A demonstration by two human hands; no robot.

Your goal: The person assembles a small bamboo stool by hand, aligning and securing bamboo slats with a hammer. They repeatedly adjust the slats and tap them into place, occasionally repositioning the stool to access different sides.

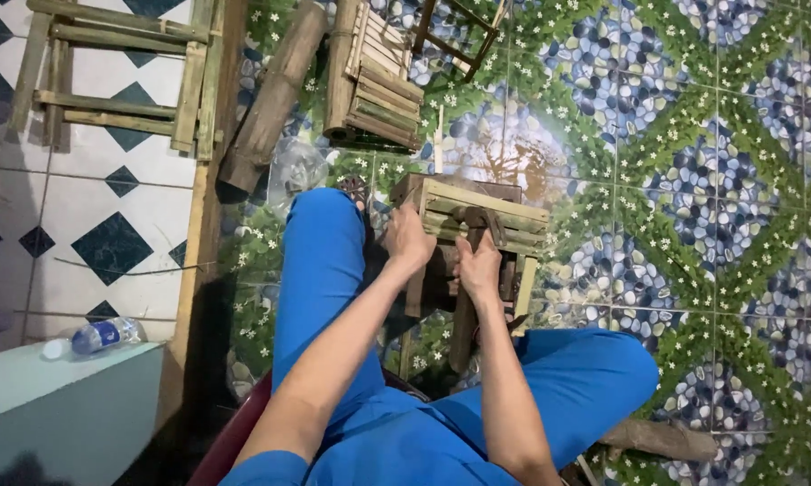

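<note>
I sit with blue trousers, a small bamboo stool (477,211) standing on the tiled floor between my knees. My left hand (408,238) grips the stool's near left edge, fingers curled over the slats. My right hand (477,266) is closed around a dark wooden handle (464,333) that runs down toward me; its dark head (477,218) rests on the stool's slatted top. What kind of tool it is I cannot tell for sure.
Another bamboo stool (374,76) lies on its side at the back, with a bamboo log (275,99) beside it and a crumpled plastic bag (296,169). A bamboo frame (122,76) stands at the upper left. A plastic bottle (104,335) lies at the left.
</note>
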